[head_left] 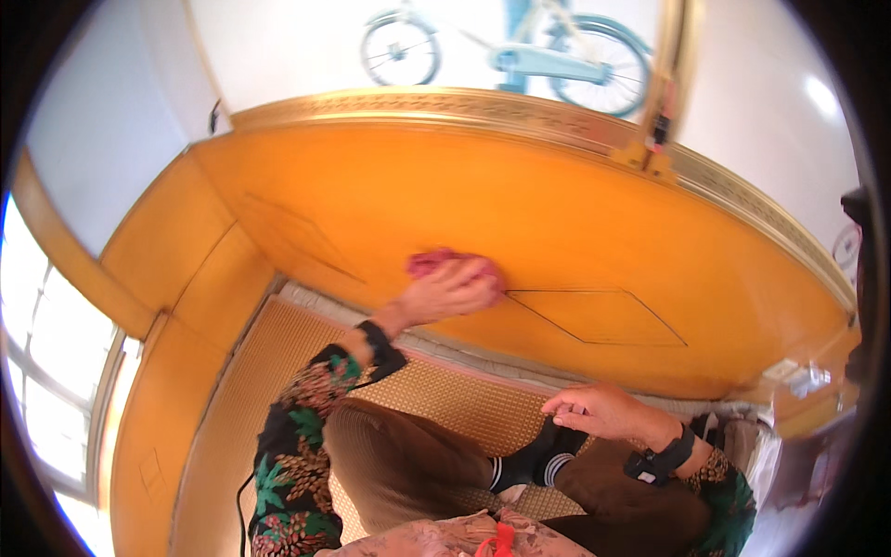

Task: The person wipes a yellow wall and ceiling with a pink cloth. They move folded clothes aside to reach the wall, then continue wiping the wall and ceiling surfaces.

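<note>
My left hand [448, 291] presses a crumpled dark pink cloth [434, 261] flat against the orange wooden panel [390, 186] in front of me. The fingers lie over the cloth and hide part of it. Just right of the cloth, a thin dark diamond outline [594, 291] is drawn on the panel. My right hand [599, 411] hovers near my raised knee and dark sock [527, 467], its fingers loosely curled and apart, with nothing visible in them.
I sit cross-legged on a tan woven mat [269, 371] that meets the panel's foot. Above the panel runs a gilded ledge [418, 104], with a light blue bicycle picture [557, 63] over it. A bright window [56, 371] is at left. Small items [798, 376] sit at far right.
</note>
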{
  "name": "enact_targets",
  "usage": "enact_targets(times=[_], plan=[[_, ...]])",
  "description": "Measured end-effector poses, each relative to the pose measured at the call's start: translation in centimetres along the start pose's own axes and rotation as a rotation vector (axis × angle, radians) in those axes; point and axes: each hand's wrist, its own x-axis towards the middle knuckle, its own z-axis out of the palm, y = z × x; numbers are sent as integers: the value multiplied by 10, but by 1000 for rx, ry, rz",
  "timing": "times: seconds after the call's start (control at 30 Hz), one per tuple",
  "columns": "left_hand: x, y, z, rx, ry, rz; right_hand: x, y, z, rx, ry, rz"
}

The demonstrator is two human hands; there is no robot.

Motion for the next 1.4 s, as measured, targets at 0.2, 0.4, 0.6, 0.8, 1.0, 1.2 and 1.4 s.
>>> enact_targets(times=[0.2,0.4,0.6,0.8,1.0,1.2,1.4], plan=[[105,42,-4,-27,276,78,28,-13,8,-32,-42,96],[64,31,6,-200,284,-2,41,-21,1,-53,-22,115],[-69,7,-3,-270,-55,-369,55,-26,2,0,-40,142],[-85,2,-40,-943,508,-1410,102,-35,4,-153,114,-11],[-22,35,-108,-2436,1260,-1245,165,-73,5,750,216,26],[-15,44,-103,-1167,544,-1359,197,-97,28,1259,19,-71],[-78,33,-99,-1008,441,-1307,222,-136,21,702,113,-213]])
